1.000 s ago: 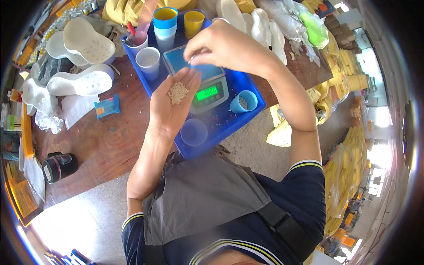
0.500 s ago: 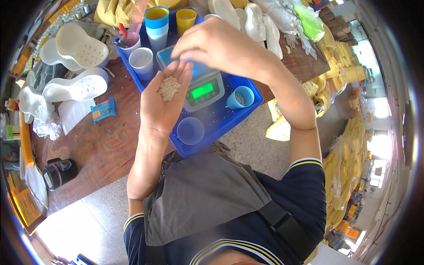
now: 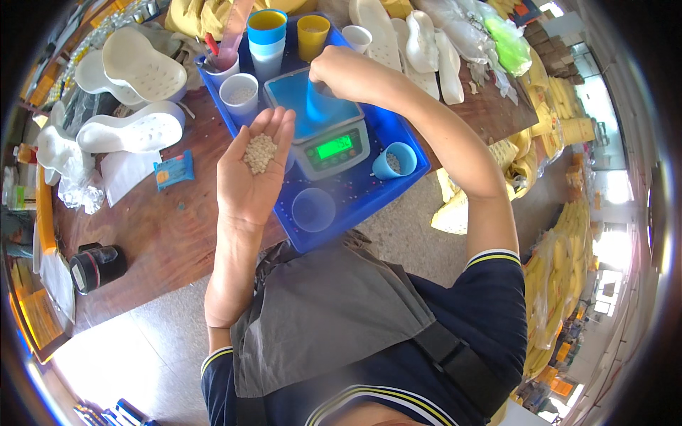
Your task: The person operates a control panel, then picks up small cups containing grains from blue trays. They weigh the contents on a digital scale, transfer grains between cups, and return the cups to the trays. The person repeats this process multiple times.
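Observation:
My left hand (image 3: pixel 245 186) is turned palm up beside the scale, fingers stretched out. A small heap of beige pellets (image 3: pixel 259 153) rests in its palm. My right hand (image 3: pixel 344 74) hangs over the blue cup (image 3: pixel 321 101) standing on the scale's pan. Its fingertips are pinched and point down at the cup; what they hold, if anything, is hidden. The digital scale (image 3: pixel 328 157), with a lit green display, sits in a blue tray (image 3: pixel 355 224).
Around the scale in the tray stand a light-blue cup of grey pellets (image 3: pixel 394 161), a clear cup (image 3: pixel 313 210), a white cup of pellets (image 3: pixel 240 96), stacked cups (image 3: pixel 267 44) and a yellow cup (image 3: pixel 312 37). White shoe soles (image 3: pixel 138 67), a blue packet (image 3: pixel 174 170) and a black mug (image 3: pixel 98 268) lie left.
My right hand has gone from beside my left palm to above the blue cup on the scale. My left hand has drawn slightly away from the scale, still bearing the pellets.

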`<action>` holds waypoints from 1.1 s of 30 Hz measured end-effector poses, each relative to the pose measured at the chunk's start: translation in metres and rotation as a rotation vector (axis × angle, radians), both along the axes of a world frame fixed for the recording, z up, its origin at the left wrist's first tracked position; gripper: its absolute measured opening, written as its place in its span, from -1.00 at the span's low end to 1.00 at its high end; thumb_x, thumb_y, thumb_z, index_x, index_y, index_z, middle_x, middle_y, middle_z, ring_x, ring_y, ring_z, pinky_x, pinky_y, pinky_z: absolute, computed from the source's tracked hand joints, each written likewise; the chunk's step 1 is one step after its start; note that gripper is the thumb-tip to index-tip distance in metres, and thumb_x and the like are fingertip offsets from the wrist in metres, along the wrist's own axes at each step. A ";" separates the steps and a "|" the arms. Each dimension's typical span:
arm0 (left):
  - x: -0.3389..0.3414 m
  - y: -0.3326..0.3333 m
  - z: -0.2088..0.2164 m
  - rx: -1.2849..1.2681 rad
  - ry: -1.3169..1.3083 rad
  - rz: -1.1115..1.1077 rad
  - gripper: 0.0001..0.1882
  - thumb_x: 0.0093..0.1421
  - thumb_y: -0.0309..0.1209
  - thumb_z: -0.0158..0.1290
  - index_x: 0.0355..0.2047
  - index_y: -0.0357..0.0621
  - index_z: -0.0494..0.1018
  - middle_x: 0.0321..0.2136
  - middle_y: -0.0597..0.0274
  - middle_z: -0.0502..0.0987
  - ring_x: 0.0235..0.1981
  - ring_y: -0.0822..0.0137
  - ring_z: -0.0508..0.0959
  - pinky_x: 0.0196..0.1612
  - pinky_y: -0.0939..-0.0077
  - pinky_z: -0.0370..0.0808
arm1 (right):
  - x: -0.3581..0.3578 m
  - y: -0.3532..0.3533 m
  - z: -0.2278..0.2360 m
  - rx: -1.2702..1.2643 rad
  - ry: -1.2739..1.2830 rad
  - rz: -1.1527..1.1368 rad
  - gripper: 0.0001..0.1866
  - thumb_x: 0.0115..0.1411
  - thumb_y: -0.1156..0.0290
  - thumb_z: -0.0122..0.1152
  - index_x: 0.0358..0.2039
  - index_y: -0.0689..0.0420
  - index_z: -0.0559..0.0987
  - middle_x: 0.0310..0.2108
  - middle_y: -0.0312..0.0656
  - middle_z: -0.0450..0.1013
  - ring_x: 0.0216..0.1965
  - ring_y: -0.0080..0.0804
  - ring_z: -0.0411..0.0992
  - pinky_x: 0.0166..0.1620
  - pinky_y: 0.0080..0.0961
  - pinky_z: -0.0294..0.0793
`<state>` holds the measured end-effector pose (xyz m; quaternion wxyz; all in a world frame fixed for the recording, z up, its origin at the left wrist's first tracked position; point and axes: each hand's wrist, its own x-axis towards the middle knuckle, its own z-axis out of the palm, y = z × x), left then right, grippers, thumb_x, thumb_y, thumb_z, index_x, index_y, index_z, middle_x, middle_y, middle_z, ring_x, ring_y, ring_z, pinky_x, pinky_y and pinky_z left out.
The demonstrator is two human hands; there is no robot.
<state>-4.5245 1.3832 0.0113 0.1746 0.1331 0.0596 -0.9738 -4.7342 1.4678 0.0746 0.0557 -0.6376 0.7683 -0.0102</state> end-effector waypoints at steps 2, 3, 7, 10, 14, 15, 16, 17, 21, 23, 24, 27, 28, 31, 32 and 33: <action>0.001 0.000 0.000 0.011 -0.002 0.003 -0.59 0.46 -0.41 -0.29 0.11 -0.60 0.19 0.22 -0.32 0.20 0.33 -0.20 0.16 0.40 0.02 0.19 | -0.002 0.001 -0.001 0.008 0.016 0.007 -0.93 -0.10 0.69 0.20 -0.54 0.31 0.59 -0.50 0.13 0.50 -0.39 0.00 0.55 -0.33 -0.25 0.52; 0.001 0.000 0.000 0.021 -0.006 0.003 -0.59 0.46 -0.41 -0.29 0.11 -0.60 0.19 0.21 -0.33 0.20 0.33 -0.20 0.16 0.40 0.02 0.19 | -0.003 0.003 0.000 -0.013 0.021 0.032 -0.93 -0.08 0.68 0.21 -0.52 0.30 0.60 -0.49 0.11 0.51 -0.38 0.00 0.55 -0.32 -0.26 0.53; -0.001 0.003 0.001 -0.004 -0.007 -0.015 -0.58 0.46 -0.39 -0.29 0.10 -0.61 0.19 0.22 -0.35 0.19 0.33 -0.21 0.16 0.41 0.01 0.18 | -0.007 0.011 0.011 -0.163 -0.062 0.053 -0.88 0.02 0.50 0.31 -0.39 0.22 0.69 -0.41 -0.01 0.59 -0.35 -0.06 0.57 -0.21 -0.28 0.54; -0.005 0.005 0.003 -0.062 0.001 -0.056 -0.58 0.47 -0.37 -0.30 0.10 -0.58 0.21 0.20 -0.31 0.23 0.31 -0.16 0.21 0.39 0.02 0.19 | 0.006 0.017 0.029 -0.337 0.106 0.100 -0.90 0.04 0.44 0.30 -0.42 0.15 0.68 -0.47 -0.08 0.58 -0.40 -0.13 0.58 -0.29 -0.30 0.56; -0.010 0.011 0.001 -0.134 -0.096 -0.080 -0.61 0.46 -0.34 -0.29 0.06 -0.48 0.29 0.09 -0.13 0.39 0.19 0.03 0.37 0.32 0.10 0.28 | 0.050 0.029 0.043 -0.470 -0.071 0.286 -0.89 0.11 0.39 0.24 -0.38 0.09 0.66 -0.42 -0.20 0.56 -0.36 -0.17 0.55 -0.30 -0.31 0.53; -0.011 0.012 0.000 -0.135 -0.074 -0.083 -0.62 0.46 -0.34 -0.28 0.04 -0.45 0.31 0.04 -0.07 0.44 0.15 0.09 0.43 0.29 0.14 0.31 | 0.065 0.030 0.039 -0.334 -0.026 0.249 -0.93 0.08 0.40 0.23 -0.42 0.07 0.63 -0.45 -0.23 0.54 -0.37 -0.21 0.55 -0.34 -0.33 0.53; -0.011 0.013 -0.001 -0.160 -0.060 -0.127 -0.64 0.46 -0.34 -0.28 0.02 -0.42 0.33 0.00 -0.01 0.47 0.10 0.15 0.45 0.25 0.19 0.34 | 0.077 0.030 0.034 -0.332 0.019 0.308 -0.96 0.06 0.40 0.22 -0.46 0.04 0.60 -0.49 -0.26 0.51 -0.39 -0.24 0.55 -0.38 -0.34 0.52; -0.009 0.013 -0.003 -0.169 0.028 -0.178 -0.66 0.46 -0.34 -0.27 0.00 -0.38 0.35 -0.04 0.05 0.49 0.05 0.21 0.48 0.21 0.23 0.37 | 0.085 0.026 0.028 -0.239 0.085 0.277 -0.98 0.00 0.43 0.21 -0.52 0.03 0.53 -0.53 -0.28 0.46 -0.41 -0.28 0.55 -0.41 -0.37 0.51; -0.007 0.012 -0.010 -0.126 0.130 -0.232 -0.69 0.45 -0.34 -0.24 -0.02 -0.32 0.37 -0.09 0.12 0.52 0.00 0.32 0.50 0.11 0.34 0.42 | 0.094 0.029 0.016 -0.359 0.007 0.254 -0.96 -0.01 0.45 0.20 -0.49 0.04 0.59 -0.51 -0.30 0.49 -0.42 -0.30 0.55 -0.46 -0.35 0.49; -0.008 0.011 -0.012 -0.083 0.122 -0.229 -0.67 0.45 -0.33 -0.25 -0.02 -0.34 0.37 -0.08 0.11 0.51 0.00 0.29 0.50 0.13 0.32 0.42 | 0.089 0.031 0.016 -0.384 -0.055 0.236 -0.94 0.05 0.41 0.20 -0.49 0.05 0.62 -0.49 -0.28 0.53 -0.41 -0.30 0.56 -0.46 -0.34 0.48; -0.008 0.010 -0.012 -0.097 0.111 -0.222 -0.67 0.46 -0.33 -0.25 -0.02 -0.36 0.37 -0.08 0.09 0.51 0.01 0.27 0.49 0.14 0.30 0.41 | 0.085 0.033 0.018 -0.431 -0.120 0.201 -0.93 0.07 0.40 0.20 -0.47 0.05 0.63 -0.48 -0.29 0.53 -0.40 -0.30 0.56 -0.44 -0.35 0.48; -0.010 0.010 -0.010 -0.001 0.177 -0.196 -0.62 0.47 -0.35 -0.30 0.01 -0.48 0.32 0.01 -0.11 0.46 0.11 0.07 0.46 0.30 0.11 0.36 | 0.072 0.038 0.025 -0.476 -0.291 0.092 -0.90 0.15 0.34 0.24 -0.39 0.04 0.65 -0.43 -0.30 0.55 -0.38 -0.27 0.54 -0.33 -0.41 0.50; -0.009 0.011 -0.008 -0.025 0.150 -0.183 -0.62 0.47 -0.35 -0.30 0.02 -0.49 0.32 0.01 -0.12 0.45 0.13 0.05 0.45 0.30 0.11 0.35 | 0.068 0.040 0.027 -0.461 -0.334 0.069 -0.90 0.13 0.34 0.28 -0.38 0.06 0.65 -0.40 -0.28 0.57 -0.36 -0.25 0.55 -0.31 -0.40 0.52; -0.009 0.012 -0.004 -0.064 0.029 -0.161 -0.62 0.47 -0.36 -0.29 0.01 -0.52 0.31 0.01 -0.19 0.43 0.16 -0.06 0.40 0.33 0.09 0.32 | 0.058 0.043 0.029 -0.475 -0.364 0.052 -0.91 0.12 0.46 0.35 -0.33 0.10 0.67 -0.43 -0.22 0.56 -0.41 -0.35 0.54 -0.38 -0.51 0.50; -0.007 0.012 -0.003 -0.053 -0.052 -0.155 -0.63 0.47 -0.36 -0.28 -0.01 -0.51 0.33 -0.01 -0.18 0.44 0.15 -0.07 0.41 0.31 0.08 0.34 | 0.054 0.044 0.028 -0.488 -0.344 0.017 -0.91 0.13 0.46 0.35 -0.32 0.11 0.66 -0.42 -0.21 0.56 -0.40 -0.35 0.54 -0.37 -0.52 0.50; -0.005 0.011 -0.004 -0.048 -0.078 -0.149 -0.64 0.47 -0.37 -0.27 -0.02 -0.50 0.34 -0.02 -0.17 0.45 0.13 -0.08 0.42 0.30 0.08 0.36 | 0.051 0.045 0.027 -0.493 -0.322 -0.014 -0.91 0.14 0.46 0.34 -0.32 0.12 0.66 -0.41 -0.20 0.57 -0.39 -0.34 0.54 -0.36 -0.52 0.50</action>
